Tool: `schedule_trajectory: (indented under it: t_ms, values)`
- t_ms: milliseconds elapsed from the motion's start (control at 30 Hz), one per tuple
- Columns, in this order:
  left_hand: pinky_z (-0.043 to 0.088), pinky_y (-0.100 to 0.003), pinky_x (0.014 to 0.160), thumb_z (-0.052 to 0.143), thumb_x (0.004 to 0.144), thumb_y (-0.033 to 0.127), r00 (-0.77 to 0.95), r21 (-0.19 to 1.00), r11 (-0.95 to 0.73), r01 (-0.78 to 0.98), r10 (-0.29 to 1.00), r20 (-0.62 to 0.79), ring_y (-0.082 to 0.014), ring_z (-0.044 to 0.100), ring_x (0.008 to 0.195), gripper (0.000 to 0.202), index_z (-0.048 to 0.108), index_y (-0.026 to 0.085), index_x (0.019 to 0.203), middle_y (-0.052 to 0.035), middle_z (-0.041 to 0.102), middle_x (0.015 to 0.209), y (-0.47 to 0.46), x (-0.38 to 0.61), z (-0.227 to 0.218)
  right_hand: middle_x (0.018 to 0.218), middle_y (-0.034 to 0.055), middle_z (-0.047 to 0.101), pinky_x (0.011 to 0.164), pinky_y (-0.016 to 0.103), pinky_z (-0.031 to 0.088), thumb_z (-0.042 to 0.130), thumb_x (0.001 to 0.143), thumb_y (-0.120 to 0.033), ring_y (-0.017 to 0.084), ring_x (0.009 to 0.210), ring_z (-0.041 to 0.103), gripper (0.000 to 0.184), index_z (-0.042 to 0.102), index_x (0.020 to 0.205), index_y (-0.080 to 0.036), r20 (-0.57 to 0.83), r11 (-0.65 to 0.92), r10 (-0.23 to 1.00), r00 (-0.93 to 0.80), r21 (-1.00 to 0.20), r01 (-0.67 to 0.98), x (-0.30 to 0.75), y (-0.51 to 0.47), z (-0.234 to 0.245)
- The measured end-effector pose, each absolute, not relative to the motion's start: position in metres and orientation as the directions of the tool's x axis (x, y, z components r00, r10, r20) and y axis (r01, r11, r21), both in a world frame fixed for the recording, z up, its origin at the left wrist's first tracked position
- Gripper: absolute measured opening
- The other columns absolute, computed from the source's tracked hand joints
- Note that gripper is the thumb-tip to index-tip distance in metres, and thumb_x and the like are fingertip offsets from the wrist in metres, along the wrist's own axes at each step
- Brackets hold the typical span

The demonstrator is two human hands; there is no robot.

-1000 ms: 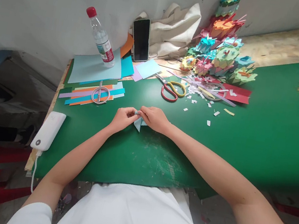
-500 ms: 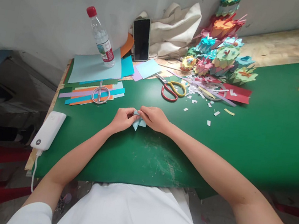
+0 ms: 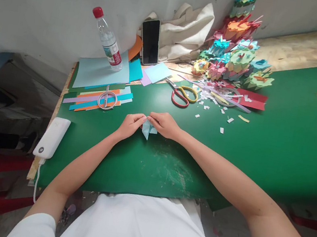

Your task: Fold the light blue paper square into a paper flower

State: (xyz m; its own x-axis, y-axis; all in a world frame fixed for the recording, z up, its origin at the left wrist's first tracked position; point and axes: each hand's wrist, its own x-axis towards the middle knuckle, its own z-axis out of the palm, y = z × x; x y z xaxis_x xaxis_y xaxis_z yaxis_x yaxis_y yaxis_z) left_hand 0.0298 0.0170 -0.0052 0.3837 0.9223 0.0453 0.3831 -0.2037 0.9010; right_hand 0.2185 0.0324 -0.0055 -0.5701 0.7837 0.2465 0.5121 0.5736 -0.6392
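Note:
A small folded piece of light blue paper (image 3: 146, 129) is pinched between both hands just above the green table (image 3: 279, 148). My left hand (image 3: 129, 125) grips its left side with curled fingers. My right hand (image 3: 164, 125) presses its fingertips on the top right of the paper. Part of the paper is hidden under the fingers; a pointed corner hangs down between the hands.
Behind the hands lie red-and-yellow scissors (image 3: 182, 94), coloured paper strips with a tape ring (image 3: 107, 100), a water bottle (image 3: 107, 40) on paper sheets, a phone (image 3: 150, 42) leaning on a cloth bag, and a heap of folded paper flowers (image 3: 236, 58). A white power bank (image 3: 51, 137) sits at the left edge.
The hands have stayed in place; the fingers shifted slightly and the blue paper turned a little between them.

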Motion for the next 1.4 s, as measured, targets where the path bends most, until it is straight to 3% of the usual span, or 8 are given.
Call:
schedule_trajectory:
  t_ms: [233,467,767,1100,1267,1400]
  values:
    - [0.031,-0.024,0.058,0.049,0.091,0.050,0.331,0.870,-0.223,0.439,0.941,0.074,-0.0096,0.040,0.055,0.047,0.049,0.016,0.058,0.0032,0.044,0.052,0.0156,0.0302,-0.0016,0.055,-0.0036,0.037,0.057,0.026,0.018,0.035,0.094,-0.038,0.009,0.052,0.032,0.033,0.034,0.066,-0.020,0.237,0.558,0.782,-0.576,-0.678,0.479,0.2184,0.0327,-0.0033]
    - [0.037,-0.023,0.058,0.050,0.090,0.050,0.335,0.913,-0.176,0.368,0.941,0.047,-0.0107,0.049,0.057,0.045,0.055,0.015,0.061,0.0016,0.053,0.056,0.0171,0.0308,-0.0048,0.052,-0.0047,0.034,0.056,0.025,0.021,0.039,0.089,-0.037,0.008,0.051,0.029,0.034,0.036,0.061,-0.019,0.252,0.513,0.801,-0.543,-0.756,0.406,0.2187,0.0348,-0.0052]
    - [0.052,-0.025,0.061,0.053,0.089,0.046,0.316,0.971,-0.075,0.226,0.949,0.000,-0.0139,0.064,0.062,0.031,0.062,0.016,0.089,-0.0004,0.066,0.069,0.0172,0.0334,-0.0071,0.057,-0.0039,0.039,0.058,0.025,0.027,0.037,0.091,-0.040,0.009,0.057,0.035,0.036,0.038,0.062,-0.019,0.248,0.369,0.908,-0.338,-0.857,0.360,0.2169,0.0352,-0.0032]
    - [0.043,-0.019,0.058,0.062,0.086,0.040,0.330,0.974,-0.085,0.209,0.944,0.012,-0.0078,0.054,0.059,0.027,0.067,0.014,0.079,0.0014,0.061,0.066,0.0180,0.0311,-0.0076,0.056,-0.0057,0.039,0.057,0.024,0.027,0.055,0.079,-0.041,0.008,0.057,0.035,0.026,0.053,0.069,-0.018,0.171,0.294,0.902,-0.396,-0.915,0.275,0.2172,0.0364,-0.0022]
    - [0.052,-0.023,0.057,0.065,0.083,0.047,0.322,0.992,-0.065,0.112,0.946,0.026,-0.0109,0.063,0.059,0.036,0.060,0.017,0.101,0.0006,0.064,0.073,0.0170,0.0328,-0.0081,0.061,-0.0042,0.044,0.057,0.024,0.029,0.052,0.082,-0.044,0.009,0.059,0.038,0.027,0.051,0.073,-0.018,0.161,0.234,0.941,-0.297,-0.945,0.230,0.2157,0.0375,-0.0047]
    - [0.054,-0.021,0.057,0.073,0.077,0.046,0.332,0.996,-0.076,0.051,0.942,0.055,-0.0106,0.066,0.063,0.045,0.057,0.018,0.109,-0.0037,0.068,0.091,0.0159,0.0329,-0.0060,0.061,-0.0046,0.042,0.057,0.025,0.029,0.053,0.083,-0.043,0.010,0.059,0.037,0.025,0.050,0.074,-0.019,0.157,0.200,0.966,-0.208,-0.957,0.209,0.2155,0.0379,-0.0057]
